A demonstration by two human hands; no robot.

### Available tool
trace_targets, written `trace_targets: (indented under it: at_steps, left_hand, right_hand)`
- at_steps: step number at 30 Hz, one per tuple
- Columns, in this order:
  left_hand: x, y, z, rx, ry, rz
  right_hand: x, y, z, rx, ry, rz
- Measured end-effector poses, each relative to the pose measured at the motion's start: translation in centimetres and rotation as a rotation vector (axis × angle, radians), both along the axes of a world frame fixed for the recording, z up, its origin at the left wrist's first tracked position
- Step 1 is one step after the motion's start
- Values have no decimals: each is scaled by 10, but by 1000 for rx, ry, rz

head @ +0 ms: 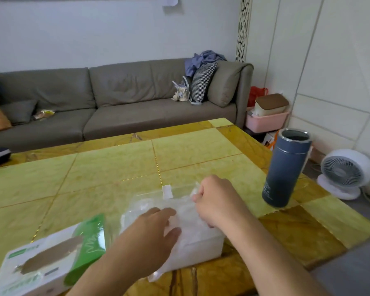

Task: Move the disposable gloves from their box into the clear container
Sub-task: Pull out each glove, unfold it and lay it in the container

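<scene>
A white and green glove box (43,265) lies at the near left of the yellow table, its oval slot facing up. To its right stands the clear container (201,247), filled with a crumpled stack of thin translucent gloves (186,212). My left hand (156,233) lies flat on top of the gloves with the fingers spread. Over the container's far right corner, my right hand (214,199) is curled and pinches the edge of the plastic there. A clear lid or flap with a white tab (167,191) lies just beyond the container.
A dark blue open flask (285,167) stands near the table's right edge, close to my right hand. The table (115,167) stretches out beyond the container. A grey sofa (115,99) runs behind it, and a white fan (346,174) sits on the floor at right.
</scene>
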State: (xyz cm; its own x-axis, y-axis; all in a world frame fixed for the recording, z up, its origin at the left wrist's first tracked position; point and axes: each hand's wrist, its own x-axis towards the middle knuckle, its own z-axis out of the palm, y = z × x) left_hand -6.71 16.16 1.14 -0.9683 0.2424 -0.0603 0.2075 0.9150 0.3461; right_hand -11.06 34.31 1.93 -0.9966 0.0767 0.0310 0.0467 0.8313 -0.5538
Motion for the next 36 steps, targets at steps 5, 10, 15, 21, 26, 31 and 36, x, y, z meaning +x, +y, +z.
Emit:
trace_targets:
  at_steps: [5, 10, 15, 21, 26, 31, 36]
  left_hand:
    - [-5, 5, 12, -131, -87, -13]
    - [-16, 12, 21, -229, -166, -10]
    - [-24, 19, 16, -279, -155, -41]
    - [-33, 19, 3, -292, -155, -61]
    - [-31, 20, 1, -296, -116, -88]
    - [-29, 14, 0, -188, -141, -87]
    - [-19, 2, 3, -130, -117, -46]
  right_hand:
    - [1, 3, -1, 139, 28, -69]
    - [9, 4, 4, 185, 18, -85]
    - [15, 0, 3, 218, 1, -94]
    - [24, -8, 24, 183, 175, 140]
    - [27, -19, 24, 177, -57, 340]
    - [29, -17, 20, 347, -179, 326]
    - [27, -19, 15, 363, -255, 320]
